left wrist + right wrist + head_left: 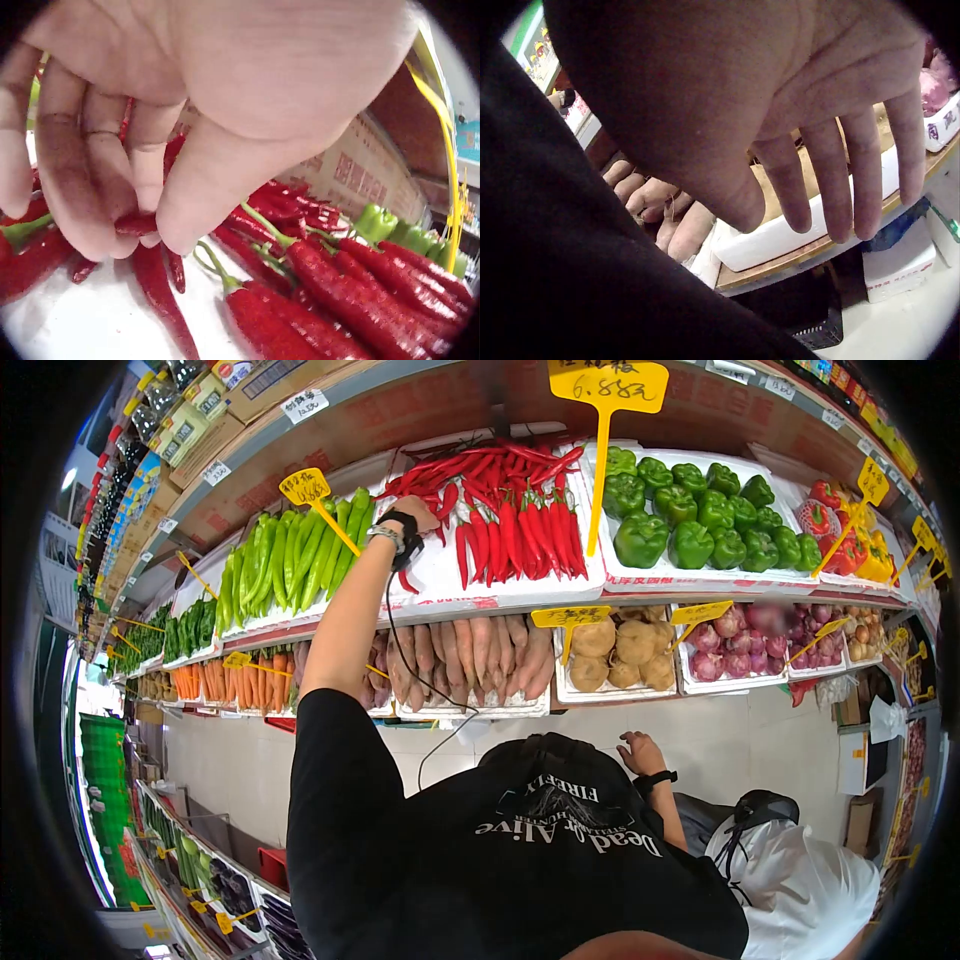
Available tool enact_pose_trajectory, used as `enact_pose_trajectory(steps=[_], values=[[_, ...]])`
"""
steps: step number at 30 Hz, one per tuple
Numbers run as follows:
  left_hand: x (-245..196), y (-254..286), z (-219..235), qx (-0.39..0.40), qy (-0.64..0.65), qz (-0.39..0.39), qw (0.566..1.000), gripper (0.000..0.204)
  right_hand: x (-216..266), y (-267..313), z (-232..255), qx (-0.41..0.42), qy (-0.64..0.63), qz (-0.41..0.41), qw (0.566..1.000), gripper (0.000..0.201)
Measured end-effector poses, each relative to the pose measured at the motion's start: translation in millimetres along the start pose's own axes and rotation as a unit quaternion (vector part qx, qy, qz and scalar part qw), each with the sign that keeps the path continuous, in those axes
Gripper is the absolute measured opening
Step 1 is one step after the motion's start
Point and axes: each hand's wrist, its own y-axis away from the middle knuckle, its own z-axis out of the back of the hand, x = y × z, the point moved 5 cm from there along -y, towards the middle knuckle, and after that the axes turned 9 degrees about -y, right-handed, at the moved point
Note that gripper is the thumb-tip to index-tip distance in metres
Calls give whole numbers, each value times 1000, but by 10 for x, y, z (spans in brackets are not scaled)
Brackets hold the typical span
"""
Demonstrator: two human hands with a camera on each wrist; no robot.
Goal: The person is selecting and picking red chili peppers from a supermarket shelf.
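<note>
My left hand (412,517) reaches to the left side of the red chili peppers (520,535) on the upper shelf. In the left wrist view, its thumb and fingertips pinch a red chili pepper (136,224), most of it hidden behind the fingers. Below the fingertips another red chili (159,292) lies on the white tray surface (90,322). More chilies with green stems (330,285) are lined up to the right. Down by my side hangs the right hand (642,753), fingers loosely extended and holding nothing, in front of the lower shelf in the right wrist view.
Long green peppers (290,560) lie left of the chilies, green bell peppers (700,510) to the right. Yellow price signs (600,470) stick up between trays. On the lower shelf are sweet potatoes (480,655), round tan roots (625,650) and red onions (735,645). A cable (400,645) trails from the left wrist.
</note>
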Motion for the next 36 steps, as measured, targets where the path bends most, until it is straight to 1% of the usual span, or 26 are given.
enact_pose_trajectory(steps=[2, 3, 4, 6, 9, 10, 12, 13, 14, 15, 16, 17, 18, 20, 21, 23, 25, 28, 29, 30, 31, 32, 33, 34, 35, 36], values=[[-6, 212, 167, 1, 37, -4, 999, 39, -37, 54, -34, -5, -6, -6, 1000, 27], [36, 305, 205, 21, 86, 37, 995, 38, -47, 79, -51, -2, -5, -14, 1000, 27], [51, 441, 278, -25, 96, 49, 994, 35, -47, 103, -56, 2, -3, -22, 1000, 27], [-50, 719, 399, -57, 53, 50, 996, 30, -50, 109, -78, 6, -1, -29, 1000, 27], [-316, 1158, 474, -99, -26, 46, 994, 26, -83, 115, -140, 12, 1, -27, 1000, 27], [-426, 1299, 491, -97, -53, 44, 993, 27, -87, 101, -143, 13, 4, -26, 1000, 27], [-638, 1518, 496, -58, -65, 34, 996, 29, -79, 64, -131, 16, 8, -22, 1000, 26], [-702, 1551, 471, 1, -66, 8, 998, 34, -71, 50, -124, 18, 9, -20, 1000, 26], [-712, 1555, 413, 11, -5, -40, 999, 44, -62, 38, -118, 20, 10, -17, 1000, 26], [-646, 1470, 310, 53, 85, -32, 995, 49, -51, 21, -113, 22, 11, -6, 1000, 26], [-573, 1340, 193, 92, 174, -24, 980, 54, -44, 4, -107, 24, 13, 5, 1000, 26], [-514, 1228, 128, 66, 228, -31, 971, 59, -38, -9, -96, 24, 14, 15, 999, 26], [-462, 1126, 106, 52, 231, -7, 971, 58, -36, -24, -87, 25, 15, 16, 999, 26], [-436, 1015, 95, 41, 212, 4, 976, 56, -40, -46, -81, 28, 15, 16, 999, 26], [-387, 892, -43, 50, 235, 9, 971, 51, -26, -54, -71, 28, 14, 17, 999, 26], [-415, 818, -83, 59, 221, 20, 973, 38, 13, -56, -36, 28, 13, 17, 999, 26], [-434, 771, -122, 65, 278, 43, 957, 28, -16, -58, -45, 26, 18, 16, 999, 29], [-380, 715, -253, 105, 396, 39, 911, 27, -27, -43, -61, 20, 13, 9, 1000, 28], [-329, 713, -305, 96, 440, 53, 891, 24, -31, -21, -69, 18, 10, 5, 1000, 27], [-211, 582, -376, 72, 331, -14, 941, 22, -38, -7, -78, 19, 9, 3, 1000, 27], [-32, 381, -473, 48, 217, -80, 972, 21, -48, 0, -88, 21, 8, 2, 1000, 27], [0, 369, -400, 30, 160, -68, 984, 24, -46, 5, -101, 24, 7, 1, 1000, 28], [-36, 463, -243, 15, 135, 19, 991, 27, -50, 13, -122, 30, 8, -4, 999, 28], [-32, 441, -186, 13, 113, 57, 992, 30, -59, 7, -136, 36, 10, -8, 999, 29], [-38, 391, -146, 17, 106, 76, 991, 33, -73, -5, -140, 42, 13, -12, 999, 29], [-32, 340, -138, 51, 148, 88, 984, 48, -74, -29, -148, 44, 10, -6, 999, 30]])
